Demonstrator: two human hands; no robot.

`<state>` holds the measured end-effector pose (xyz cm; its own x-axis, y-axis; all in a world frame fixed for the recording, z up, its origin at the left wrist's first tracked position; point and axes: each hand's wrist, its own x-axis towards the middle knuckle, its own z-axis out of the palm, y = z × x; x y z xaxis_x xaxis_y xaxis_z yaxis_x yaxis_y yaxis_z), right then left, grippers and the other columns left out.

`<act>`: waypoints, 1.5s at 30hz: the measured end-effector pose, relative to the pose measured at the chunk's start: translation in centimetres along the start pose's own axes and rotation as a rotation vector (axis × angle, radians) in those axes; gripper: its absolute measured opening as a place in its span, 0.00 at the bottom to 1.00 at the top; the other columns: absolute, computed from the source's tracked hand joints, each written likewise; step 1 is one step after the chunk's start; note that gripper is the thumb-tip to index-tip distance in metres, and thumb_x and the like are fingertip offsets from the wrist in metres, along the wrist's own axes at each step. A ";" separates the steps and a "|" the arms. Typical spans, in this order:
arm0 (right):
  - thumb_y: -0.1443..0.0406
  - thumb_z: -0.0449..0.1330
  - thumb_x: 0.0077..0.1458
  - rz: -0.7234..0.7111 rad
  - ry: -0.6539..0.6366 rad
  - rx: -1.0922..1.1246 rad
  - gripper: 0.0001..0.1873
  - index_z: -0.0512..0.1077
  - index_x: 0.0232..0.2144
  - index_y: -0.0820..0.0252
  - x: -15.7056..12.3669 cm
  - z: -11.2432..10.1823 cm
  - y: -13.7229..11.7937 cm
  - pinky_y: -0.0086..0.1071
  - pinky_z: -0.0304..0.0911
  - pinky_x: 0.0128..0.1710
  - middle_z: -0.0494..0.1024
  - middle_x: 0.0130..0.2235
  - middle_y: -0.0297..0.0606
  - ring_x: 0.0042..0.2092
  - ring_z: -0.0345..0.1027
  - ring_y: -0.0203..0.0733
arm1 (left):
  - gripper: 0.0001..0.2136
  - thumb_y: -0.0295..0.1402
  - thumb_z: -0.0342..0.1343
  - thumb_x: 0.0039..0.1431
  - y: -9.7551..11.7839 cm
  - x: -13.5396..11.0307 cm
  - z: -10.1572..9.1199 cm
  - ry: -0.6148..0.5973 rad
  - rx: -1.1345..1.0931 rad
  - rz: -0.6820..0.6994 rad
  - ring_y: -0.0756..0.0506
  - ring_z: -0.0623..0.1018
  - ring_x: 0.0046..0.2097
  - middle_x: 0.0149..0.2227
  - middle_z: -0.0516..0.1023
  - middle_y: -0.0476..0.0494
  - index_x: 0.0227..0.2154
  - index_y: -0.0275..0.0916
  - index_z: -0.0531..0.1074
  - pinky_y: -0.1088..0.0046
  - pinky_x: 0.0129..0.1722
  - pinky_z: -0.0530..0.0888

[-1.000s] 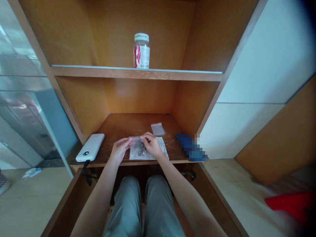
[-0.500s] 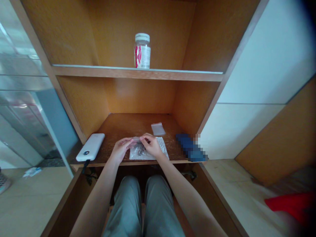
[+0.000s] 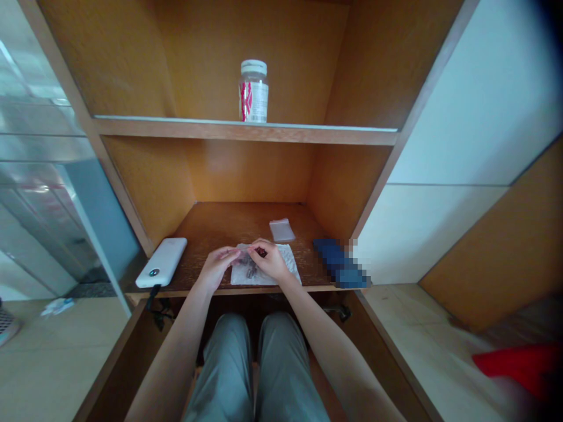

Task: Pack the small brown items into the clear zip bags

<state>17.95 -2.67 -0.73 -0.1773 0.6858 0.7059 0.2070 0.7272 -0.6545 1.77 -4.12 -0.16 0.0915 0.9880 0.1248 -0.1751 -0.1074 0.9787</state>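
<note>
Seated view from above a wooden cabinet recess, nearest parts first. Grey trousers (image 3: 226, 369) cover the person's knees, which sit below the front edge of a dark wooden surface (image 3: 211, 225). Both forearms reach forward over that edge. The left hand (image 3: 215, 268) and right hand (image 3: 270, 261) meet at the middle of the surface, above a clear plastic bag (image 3: 248, 265) holding small metal parts. The left fingers (image 3: 231, 253) are extended and touch the bag's edge (how firmly they hold it cannot be told from here). The right fingers (image 3: 257, 249) are curled and pinched together on the upper part of the bag, beside a small dark item. The bag lies on a crumpled white sheet (image 3: 275, 275), partly raised between the hands. To the left, just beside the left hand, lies a white power bank (image 3: 161, 262), with a black cable (image 3: 152, 296) hanging over the front edge. Beyond the hands is a small, flat, pale packet (image 3: 282, 230). To the right lies a blue object (image 3: 338, 264) (pixelated, so its kind cannot be told). Higher up, a wooden shelf (image 3: 246, 132) carries an upright jar (image 3: 254, 92) with a white lid and a red-and-white label.
</note>
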 end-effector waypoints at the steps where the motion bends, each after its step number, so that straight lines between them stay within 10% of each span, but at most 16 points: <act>1: 0.65 0.54 0.50 0.000 -0.003 -0.001 0.05 0.69 0.26 0.59 0.0 0.0 0.1 0.29 0.60 0.32 0.72 0.28 0.35 0.31 0.65 0.35 | 0.11 0.36 0.61 0.41 0.0 0.0 0.0 -0.004 0.030 0.008 0.47 0.75 0.33 0.30 0.78 0.41 0.28 0.35 0.75 0.72 0.33 0.69; 45: 0.64 0.56 0.50 0.042 -0.003 0.017 0.06 0.70 0.26 0.60 0.1 0.0 0.0 0.27 0.60 0.30 0.73 0.27 0.35 0.30 0.66 0.34 | 0.14 0.37 0.61 0.43 -0.4 0.1 -0.2 -0.004 -0.049 0.022 0.43 0.76 0.39 0.35 0.78 0.38 0.32 0.33 0.74 0.65 0.40 0.70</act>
<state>17.92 -2.62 -0.69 -0.1717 0.7155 0.6771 0.1980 0.6984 -0.6878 1.62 -3.98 -0.57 0.0915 0.9849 0.1469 -0.2245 -0.1234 0.9666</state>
